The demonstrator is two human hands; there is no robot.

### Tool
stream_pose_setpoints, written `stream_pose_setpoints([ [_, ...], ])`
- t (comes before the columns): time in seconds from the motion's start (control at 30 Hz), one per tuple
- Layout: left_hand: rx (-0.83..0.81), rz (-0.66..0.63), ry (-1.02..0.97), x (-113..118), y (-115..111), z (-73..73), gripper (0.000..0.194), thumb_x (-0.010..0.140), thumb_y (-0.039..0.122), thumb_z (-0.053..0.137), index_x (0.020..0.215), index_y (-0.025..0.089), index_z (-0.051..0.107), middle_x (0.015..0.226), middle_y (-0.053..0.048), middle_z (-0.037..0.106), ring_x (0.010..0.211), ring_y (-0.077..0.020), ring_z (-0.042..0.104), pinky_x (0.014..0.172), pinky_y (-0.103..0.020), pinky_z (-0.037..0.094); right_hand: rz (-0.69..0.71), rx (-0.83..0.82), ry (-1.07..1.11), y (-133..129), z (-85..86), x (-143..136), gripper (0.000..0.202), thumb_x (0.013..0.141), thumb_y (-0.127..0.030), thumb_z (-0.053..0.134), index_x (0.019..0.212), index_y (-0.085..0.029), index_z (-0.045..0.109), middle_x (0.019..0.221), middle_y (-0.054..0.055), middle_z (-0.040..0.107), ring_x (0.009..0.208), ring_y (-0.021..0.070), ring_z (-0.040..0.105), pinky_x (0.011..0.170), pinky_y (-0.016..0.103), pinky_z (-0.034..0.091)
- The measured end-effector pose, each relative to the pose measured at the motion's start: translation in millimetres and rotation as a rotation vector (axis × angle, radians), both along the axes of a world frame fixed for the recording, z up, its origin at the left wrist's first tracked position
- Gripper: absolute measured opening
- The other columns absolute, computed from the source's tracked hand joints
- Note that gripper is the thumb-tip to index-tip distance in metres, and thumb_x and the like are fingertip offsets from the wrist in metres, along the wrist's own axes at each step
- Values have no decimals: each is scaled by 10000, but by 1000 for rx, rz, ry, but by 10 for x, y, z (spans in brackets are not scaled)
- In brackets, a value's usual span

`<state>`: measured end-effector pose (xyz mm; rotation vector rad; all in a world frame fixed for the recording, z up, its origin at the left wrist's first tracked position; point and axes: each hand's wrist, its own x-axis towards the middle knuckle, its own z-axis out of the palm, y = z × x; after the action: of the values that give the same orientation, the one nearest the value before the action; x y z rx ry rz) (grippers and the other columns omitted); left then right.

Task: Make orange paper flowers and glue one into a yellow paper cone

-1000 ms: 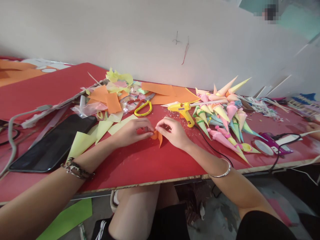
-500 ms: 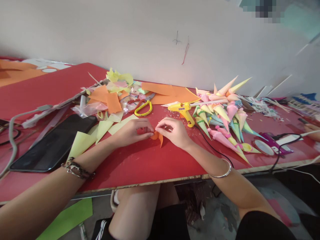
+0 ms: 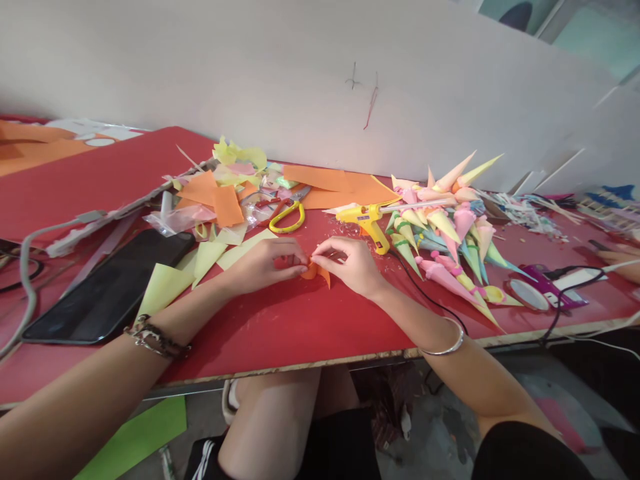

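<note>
Both my hands meet over the middle of the red table (image 3: 280, 333), pinching a small curled piece of orange paper (image 3: 324, 275). My left hand (image 3: 267, 267) grips its left side between thumb and fingers. My right hand (image 3: 350, 265) pinches it from the right, and a pointed orange end hangs below the fingertips. Much of the piece is hidden by the fingers. Just beyond lie scissors (image 3: 287, 217) with yellow and red handles and a yellow glue gun (image 3: 367, 220).
Several paper cones (image 3: 450, 233) in pastel colours are heaped to the right, near a round mirror (image 3: 527, 295). A black phone (image 3: 110, 287) and yellow paper pieces (image 3: 165, 287) lie left. Orange sheets (image 3: 335, 187) lie along the wall. Another person's hand (image 3: 620, 260) shows at the right edge.
The pointed end of the orange paper has swung slightly to the right under my fingers. Both hands stay nearly in place, still pinching it.
</note>
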<state>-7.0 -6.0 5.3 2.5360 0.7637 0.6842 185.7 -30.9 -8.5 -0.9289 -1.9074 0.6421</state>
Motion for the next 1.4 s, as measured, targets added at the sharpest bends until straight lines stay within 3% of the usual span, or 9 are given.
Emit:
stream_pose_setpoints([
  [1.4, -58, 24, 22, 16, -21, 11, 163, 783, 300, 528, 771, 159, 608, 720, -7, 636, 607, -82, 533, 564, -174, 397, -1, 124, -163, -7, 56, 10, 133, 821, -237, 503, 714, -174, 552, 700, 0, 540, 619, 96, 487, 575, 224, 391],
])
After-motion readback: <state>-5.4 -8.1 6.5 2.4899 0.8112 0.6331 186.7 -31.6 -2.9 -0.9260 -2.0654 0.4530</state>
